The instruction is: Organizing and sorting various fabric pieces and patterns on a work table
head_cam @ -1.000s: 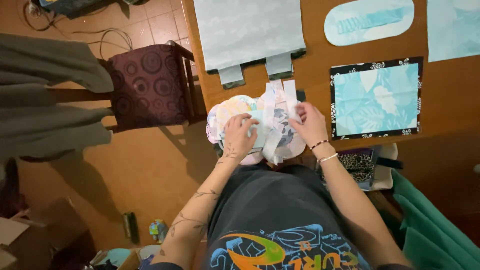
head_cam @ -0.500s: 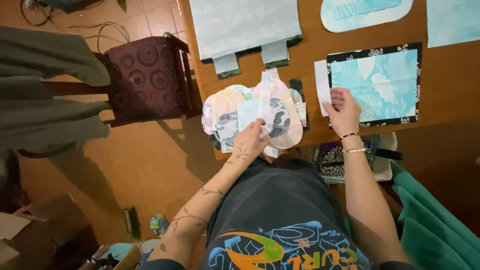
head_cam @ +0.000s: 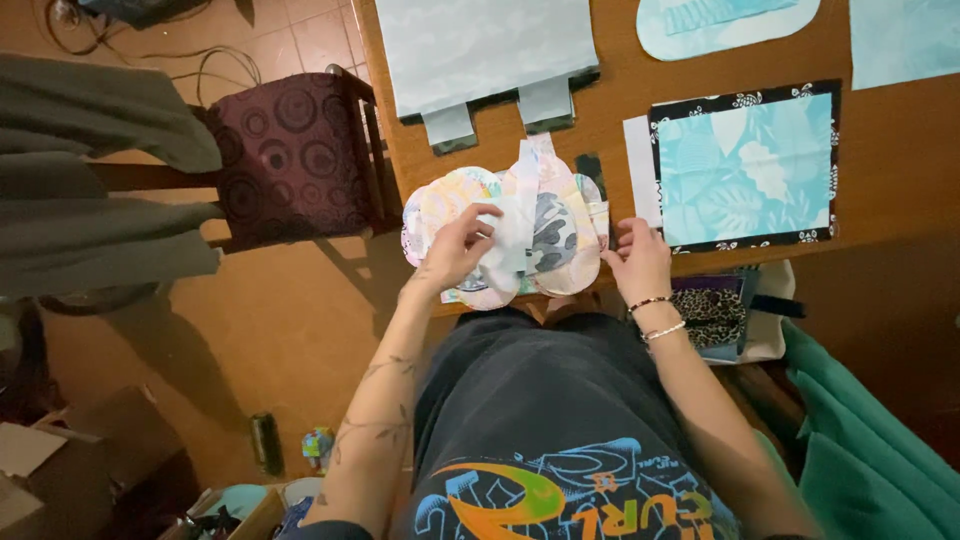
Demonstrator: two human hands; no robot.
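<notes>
A fanned stack of oval patterned fabric pieces (head_cam: pixel 560 225) lies at the near edge of the wooden table (head_cam: pixel 880 160). My left hand (head_cam: pixel 455 245) rests on the stack's left side, fingers curled around a pale piece. Just right of the stack, my right hand (head_cam: pixel 638 262) lies on the table edge with fingers apart and nothing in it; it wears two bracelets at the wrist. A rectangular light-blue leaf-print panel with a black patterned border (head_cam: pixel 745 165) lies beyond the right hand.
A pale fabric sheet with two tabs (head_cam: pixel 485 50) lies at the table's far side, a light-blue oval piece (head_cam: pixel 725 20) to its right. A maroon cushioned chair (head_cam: pixel 295 155) stands left of the table. Green cloth (head_cam: pixel 870 430) and a leopard-print pouch (head_cam: pixel 710 310) sit at my right.
The stack has been spread out flat on the table. My right hand went out to the bordered panel and has come back toward the stack's right edge. My left hand stays on the stack.
</notes>
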